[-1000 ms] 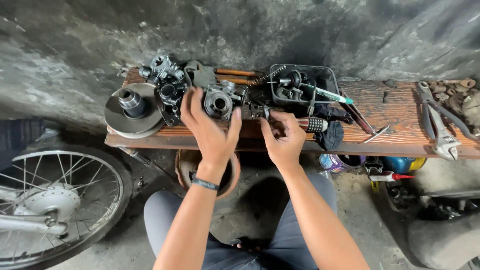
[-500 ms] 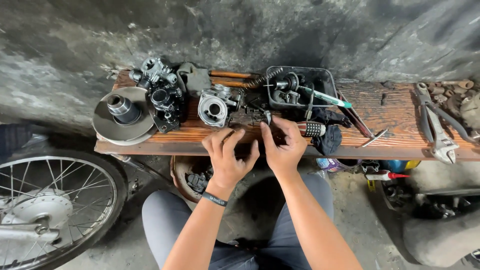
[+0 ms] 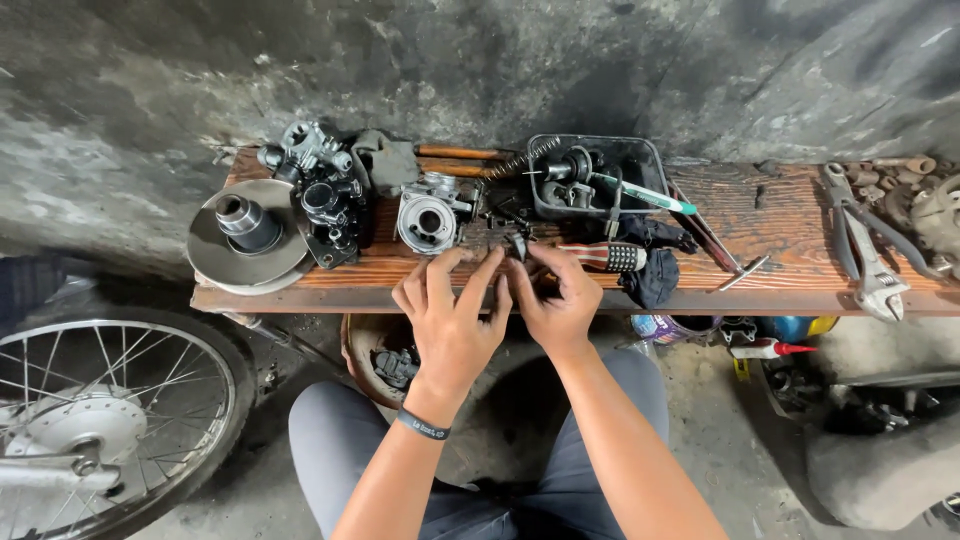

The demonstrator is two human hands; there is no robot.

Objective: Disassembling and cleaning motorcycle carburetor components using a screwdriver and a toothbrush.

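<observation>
Both hands meet at the front edge of a wooden bench (image 3: 780, 215). My right hand (image 3: 555, 295) pinches a small dark metal part (image 3: 518, 244) between thumb and fingers. My left hand (image 3: 450, 315), fingers spread, rests against it from the left and touches the same spot. Just behind the hands sits a round silver carburetor body (image 3: 428, 220). A striped-handle screwdriver (image 3: 605, 256) lies to the right of my right hand, beside a black cloth (image 3: 655, 280).
A metal pulley disc (image 3: 245, 230) and a cluster of engine parts (image 3: 320, 190) lie at the bench's left. A black tray (image 3: 600, 175) of parts stands behind, pliers (image 3: 865, 250) at right. A spoked wheel (image 3: 90, 430) is lower left, a bowl (image 3: 385, 355) under the bench.
My left hand came off the carburetor body and drew back to the bench's front edge, joining my right hand on the small part. The view shifted slightly.
</observation>
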